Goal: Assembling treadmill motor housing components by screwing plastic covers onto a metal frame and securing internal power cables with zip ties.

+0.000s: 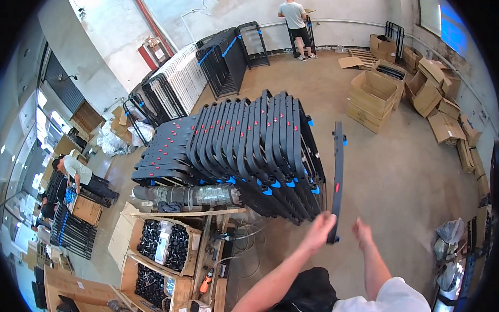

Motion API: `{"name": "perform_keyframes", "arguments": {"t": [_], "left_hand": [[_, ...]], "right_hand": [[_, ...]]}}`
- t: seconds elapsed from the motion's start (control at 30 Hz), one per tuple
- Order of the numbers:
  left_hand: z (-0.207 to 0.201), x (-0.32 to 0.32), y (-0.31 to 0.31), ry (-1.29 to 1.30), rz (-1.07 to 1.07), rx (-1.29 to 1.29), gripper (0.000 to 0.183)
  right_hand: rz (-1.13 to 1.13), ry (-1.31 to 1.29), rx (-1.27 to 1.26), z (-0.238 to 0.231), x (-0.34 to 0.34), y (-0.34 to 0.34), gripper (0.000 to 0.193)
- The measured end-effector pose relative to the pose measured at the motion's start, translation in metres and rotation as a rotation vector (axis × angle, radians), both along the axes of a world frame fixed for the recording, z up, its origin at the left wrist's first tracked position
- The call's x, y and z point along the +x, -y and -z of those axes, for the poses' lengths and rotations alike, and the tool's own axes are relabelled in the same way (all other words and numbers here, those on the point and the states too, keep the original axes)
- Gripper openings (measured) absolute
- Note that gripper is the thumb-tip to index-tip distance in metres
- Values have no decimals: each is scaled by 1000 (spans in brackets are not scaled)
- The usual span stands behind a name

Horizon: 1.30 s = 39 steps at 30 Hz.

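Note:
A narrow black panel frame [337, 164] with a red oval mark and a blue clip stands upright in front of me, seen nearly edge-on. My left hand [320, 229] is closed around its near lower end. To the right of the frame, apart from it, my right hand [362, 230] has its fingers curled in; anything inside them is hidden. Left of the frame leans a dense row of similar black folding frames [250, 137] with red marks and blue corner pieces.
Open boxes of small black parts [161, 246] sit at the lower left, near an orange-handled tool [206, 281]. A wrapped roll [187, 195] lies beside the row. Cardboard boxes [372, 100] stand at the far right. One person [294, 17] works at the back, another [78, 172] at the left.

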<state>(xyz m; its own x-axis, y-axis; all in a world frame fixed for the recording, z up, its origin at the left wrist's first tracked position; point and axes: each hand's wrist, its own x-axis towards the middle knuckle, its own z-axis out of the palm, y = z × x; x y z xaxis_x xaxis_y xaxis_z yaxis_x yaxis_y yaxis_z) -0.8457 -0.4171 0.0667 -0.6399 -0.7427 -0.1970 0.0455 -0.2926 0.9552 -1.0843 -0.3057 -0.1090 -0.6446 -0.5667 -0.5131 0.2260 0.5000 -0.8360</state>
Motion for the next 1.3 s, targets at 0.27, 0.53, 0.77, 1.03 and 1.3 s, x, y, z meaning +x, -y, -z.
{"name": "perform_keyframes", "arguments": {"t": [0.27, 0.53, 0.77, 1.03, 1.3], "left_hand": [[25, 58, -97, 234, -172, 104, 34], [-50, 168, -85, 84, -218, 220, 32], [-66, 397, -130, 289, -955, 3, 34], [7, 616, -284, 817, -1946, 141, 45], [75, 736, -402, 838, -2073, 504, 42]], "right_hand": [[-206, 644, -263, 69, 176, -36, 80], [135, 811, -233, 63, 170, -6, 78], [146, 438, -431, -10, 84, 34, 61], [-454, 364, -695, -183, 142, 150, 22], [-930, 373, -655, -274, 426, 238, 19]]}}
